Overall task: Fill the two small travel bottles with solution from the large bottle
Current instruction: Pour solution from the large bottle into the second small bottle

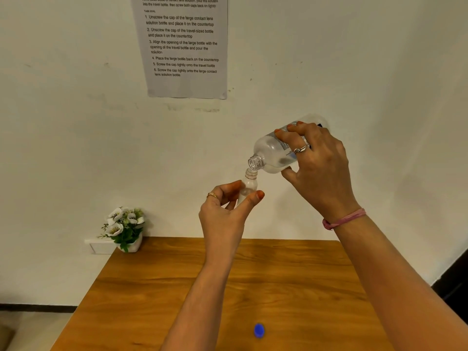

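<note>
My left hand [225, 211] holds a small clear travel bottle [249, 184] upright in the air, pinched between thumb and fingers, its mouth uncapped. My right hand [319, 160] grips the large clear bottle [274, 153] around its labelled body and tilts it down to the left. The large bottle's open neck rests just above the small bottle's mouth. Both bottles are held well above the wooden table [291, 287]. A blue cap [259, 330] lies on the table near its front edge. A second small bottle is not in sight.
A white pot of white flowers [124, 228] stands at the table's back left corner by the wall. A printed instruction sheet [186, 46] hangs on the white wall behind. Dark floor or furniture shows at the far right.
</note>
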A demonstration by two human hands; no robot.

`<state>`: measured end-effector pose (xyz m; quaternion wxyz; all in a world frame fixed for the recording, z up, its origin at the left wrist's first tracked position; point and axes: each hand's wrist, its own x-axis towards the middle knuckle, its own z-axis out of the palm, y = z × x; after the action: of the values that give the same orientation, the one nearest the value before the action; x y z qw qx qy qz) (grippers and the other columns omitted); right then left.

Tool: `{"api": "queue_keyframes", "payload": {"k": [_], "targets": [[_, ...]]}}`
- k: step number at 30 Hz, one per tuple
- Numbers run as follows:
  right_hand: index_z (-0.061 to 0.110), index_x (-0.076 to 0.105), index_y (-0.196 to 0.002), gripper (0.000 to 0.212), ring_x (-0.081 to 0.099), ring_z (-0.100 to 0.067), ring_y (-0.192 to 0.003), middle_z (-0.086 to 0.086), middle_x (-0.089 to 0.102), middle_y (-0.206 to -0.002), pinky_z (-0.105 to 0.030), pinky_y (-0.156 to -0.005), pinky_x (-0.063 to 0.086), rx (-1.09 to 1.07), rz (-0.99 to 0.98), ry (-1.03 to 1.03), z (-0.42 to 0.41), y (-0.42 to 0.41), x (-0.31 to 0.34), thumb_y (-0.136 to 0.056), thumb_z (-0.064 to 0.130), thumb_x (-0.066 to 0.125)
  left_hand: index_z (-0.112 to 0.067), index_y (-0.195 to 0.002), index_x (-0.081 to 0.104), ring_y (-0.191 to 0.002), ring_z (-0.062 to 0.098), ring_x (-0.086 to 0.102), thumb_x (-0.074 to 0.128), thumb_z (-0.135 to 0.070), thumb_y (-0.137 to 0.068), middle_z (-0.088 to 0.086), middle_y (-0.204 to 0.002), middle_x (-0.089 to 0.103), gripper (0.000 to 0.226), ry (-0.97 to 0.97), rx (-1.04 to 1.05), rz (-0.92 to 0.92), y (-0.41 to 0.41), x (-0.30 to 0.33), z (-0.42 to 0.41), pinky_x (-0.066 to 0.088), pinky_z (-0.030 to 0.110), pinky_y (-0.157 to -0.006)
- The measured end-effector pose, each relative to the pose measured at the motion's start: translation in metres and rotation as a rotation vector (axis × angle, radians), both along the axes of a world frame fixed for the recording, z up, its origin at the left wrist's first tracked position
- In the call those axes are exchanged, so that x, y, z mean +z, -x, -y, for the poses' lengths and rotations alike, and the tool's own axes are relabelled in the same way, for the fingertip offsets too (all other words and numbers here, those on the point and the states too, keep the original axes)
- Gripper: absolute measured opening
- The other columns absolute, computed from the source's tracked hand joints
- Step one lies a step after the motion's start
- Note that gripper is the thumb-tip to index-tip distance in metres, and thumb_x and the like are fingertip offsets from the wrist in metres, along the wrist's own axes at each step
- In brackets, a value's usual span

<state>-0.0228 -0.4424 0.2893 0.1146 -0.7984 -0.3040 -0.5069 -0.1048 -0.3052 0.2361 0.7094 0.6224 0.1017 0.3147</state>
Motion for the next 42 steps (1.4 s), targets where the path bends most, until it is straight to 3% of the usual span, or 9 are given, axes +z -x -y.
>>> {"api": "queue_keyframes", "payload": {"k": [17, 28, 42], "targets": [[0.013, 0.058, -0.121, 0.058, 0.058, -0.034, -0.108, -0.014, 0.062, -0.117, -0.046, -0.082, 0.048, 0.004, 0.003, 0.007, 0.0004, 0.0016, 0.0002, -0.067, 0.013, 0.081, -0.015, -0.100, 0.067, -0.094, 0.011, 0.065, 0.084, -0.022, -0.065, -0.001, -0.096, 0.069, 0.039, -0.007, 0.007, -0.005, 0.0013, -0.0025, 0.0003, 0.053, 0.013, -0.080], [0.014, 0.058, -0.121, 0.061, 0.058, -0.034, -0.109, -0.014, 0.061, -0.118, -0.046, -0.082, 0.048, 0.006, 0.005, 0.004, 0.0016, 0.0021, 0.0007, -0.065, 0.011, 0.081, -0.025, -0.092, 0.064, -0.093, 0.008, 0.063, 0.084, -0.022, -0.065, -0.004, -0.096, 0.068, 0.034, -0.002, 0.003, 0.006, 0.0038, -0.0004, 0.0014, 0.052, 0.010, -0.080], [0.013, 0.056, -0.121, 0.064, 0.059, -0.035, -0.108, -0.015, 0.062, -0.117, -0.048, -0.083, 0.048, 0.014, 0.021, 0.009, 0.0020, 0.0028, 0.0003, -0.063, 0.011, 0.083, -0.021, -0.096, 0.066, -0.095, 0.012, 0.064, 0.084, -0.022, -0.065, -0.002, -0.096, 0.069, 0.035, 0.003, -0.001, 0.005, 0.0043, -0.0017, 0.0014, 0.054, 0.014, -0.081]]}}
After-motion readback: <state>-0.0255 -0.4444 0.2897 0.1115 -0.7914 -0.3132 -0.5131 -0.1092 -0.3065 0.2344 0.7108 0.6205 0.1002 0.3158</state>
